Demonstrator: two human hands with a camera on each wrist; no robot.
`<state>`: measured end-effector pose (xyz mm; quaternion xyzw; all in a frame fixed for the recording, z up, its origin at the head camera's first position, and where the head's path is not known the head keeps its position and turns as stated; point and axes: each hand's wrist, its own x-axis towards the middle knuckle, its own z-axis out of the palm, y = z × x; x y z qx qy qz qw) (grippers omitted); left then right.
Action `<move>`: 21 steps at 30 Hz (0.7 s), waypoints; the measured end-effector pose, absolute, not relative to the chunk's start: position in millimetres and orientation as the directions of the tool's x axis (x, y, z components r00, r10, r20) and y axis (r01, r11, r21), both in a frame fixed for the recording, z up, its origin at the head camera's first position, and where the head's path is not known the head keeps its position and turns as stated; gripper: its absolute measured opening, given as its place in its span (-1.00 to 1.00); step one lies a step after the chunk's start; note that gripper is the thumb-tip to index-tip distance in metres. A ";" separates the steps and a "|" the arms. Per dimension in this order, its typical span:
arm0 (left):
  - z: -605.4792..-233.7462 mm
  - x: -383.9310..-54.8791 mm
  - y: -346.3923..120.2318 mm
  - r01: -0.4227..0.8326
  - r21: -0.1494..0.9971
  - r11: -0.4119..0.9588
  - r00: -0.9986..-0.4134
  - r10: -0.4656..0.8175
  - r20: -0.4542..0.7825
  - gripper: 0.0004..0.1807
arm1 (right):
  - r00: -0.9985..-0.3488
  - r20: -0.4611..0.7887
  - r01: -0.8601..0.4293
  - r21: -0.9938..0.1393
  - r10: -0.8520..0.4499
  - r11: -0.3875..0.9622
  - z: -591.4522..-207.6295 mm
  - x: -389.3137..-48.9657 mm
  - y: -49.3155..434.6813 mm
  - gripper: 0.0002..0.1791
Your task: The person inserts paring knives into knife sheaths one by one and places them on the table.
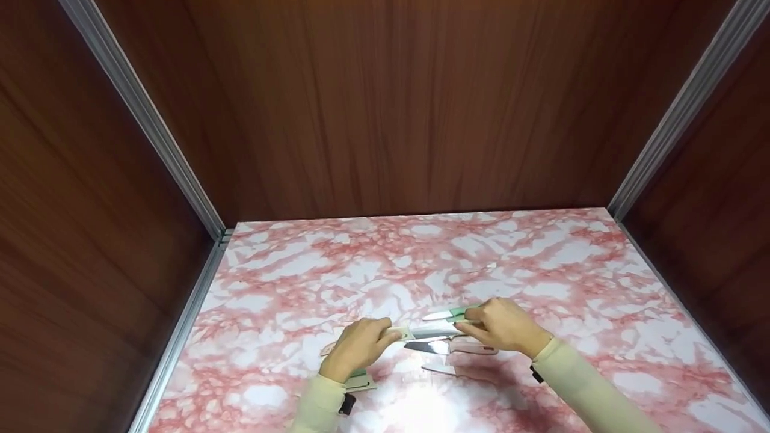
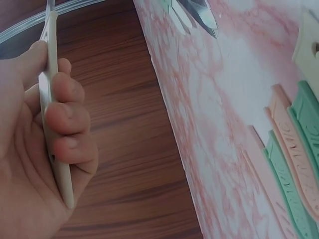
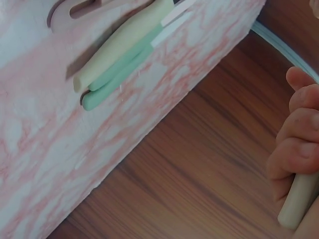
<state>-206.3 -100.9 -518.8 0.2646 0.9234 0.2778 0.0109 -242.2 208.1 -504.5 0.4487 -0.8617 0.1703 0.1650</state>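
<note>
My left hand (image 1: 361,343) grips a flat cream knife sheath (image 2: 50,89), fingers curled round it in the left wrist view. My right hand (image 1: 504,325) holds a knife by its cream handle (image 3: 299,201). Between the hands, the bare blade (image 1: 434,331) meets the sheath's mouth; how far it reaches inside is hidden. Beneath and beside the right hand lie green-handled knives (image 3: 122,67), a cream-handled knife (image 3: 124,42) and pink-handled knives (image 1: 475,348). Under the left hand are more sheaths, among them a green sheath (image 2: 286,181) and a peach sheath (image 2: 294,149).
The pink and white marbled tabletop (image 1: 289,264) carries everything. Brown wood-grain panels (image 1: 385,108) enclose it at the back and both sides, with metal corner rails (image 1: 144,120). Another cream sheath (image 2: 306,55) lies at the right of the left wrist view.
</note>
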 end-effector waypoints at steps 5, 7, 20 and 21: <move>-519.3 -204.0 -98.7 0.489 0.513 0.706 -0.857 0.498 0.133 -0.67 | -0.495 0.471 -0.858 -0.134 -0.730 0.495 -505.4 -241.5 206.5 -0.57; -519.6 -203.6 -97.8 0.489 0.513 0.706 -0.857 0.497 0.134 -0.67 | -0.484 0.481 -0.864 -0.134 -0.731 0.485 -505.2 -241.3 205.9 -0.56; -520.9 -202.1 -91.0 0.480 0.525 0.703 -0.863 0.488 0.135 -0.68 | -0.493 0.462 -0.863 -0.153 -0.737 0.481 -503.4 -239.6 205.4 -0.56; -521.3 -201.9 -90.5 0.478 0.527 0.703 -0.863 0.487 0.133 -0.68 | -0.493 0.460 -0.864 -0.158 -0.738 0.479 -503.6 -239.5 205.2 -0.58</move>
